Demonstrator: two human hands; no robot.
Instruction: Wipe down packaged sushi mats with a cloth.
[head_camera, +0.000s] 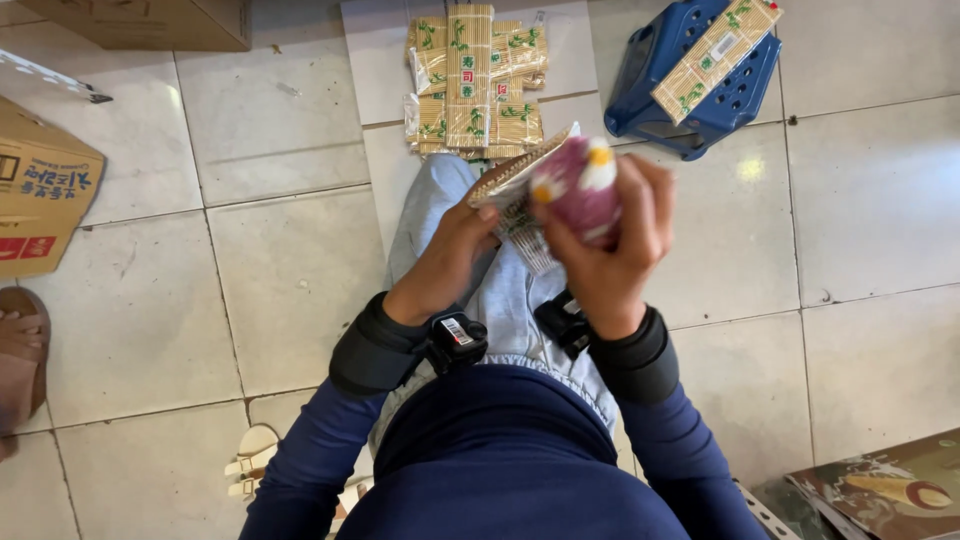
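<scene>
**Inspector:** Bamboo, thin slats, in a clear wrapper: that is the mat (512, 185) your left hand (462, 245) has by its lower edge. Your fingers are curled shut on it, just above your lap.

**Operator:** And my right hand?

**Inspector:** Your right hand (612, 235) is closed around a purple-and-white packet (580, 185) with small yellow spots, held against the upper end of that same mat. Your two hands are close together, the packet and the mat touching between them. Motion blur hides where the packet ends and the mat begins, so I cannot tell whether it lies on the mat or is tucked inside the wrapper.

**Operator:** What do you see on my arms?

**Inspector:** You wear dark blue sleeves with a black band at each wrist, and a small black device is strapped to each band. Your legs, in pale grey trousers (500, 300), stretch forward under your hands.

**Operator:** What is around me?

**Inspector:** A heap of wrapped bamboo mats (475, 85) lies on the tiled floor (280, 270) just beyond your knees. To your right of it stands a blue plastic stool (655, 85) with one more wrapped mat (715, 55) lying slantwise on its seat. Brown cardboard boxes sit at your far left, one (45, 185) near the edge and another (150, 22) at the top. A printed carton (890, 490) shows at your lower right, and a light sandal (248, 462) lies by your left side.
</scene>
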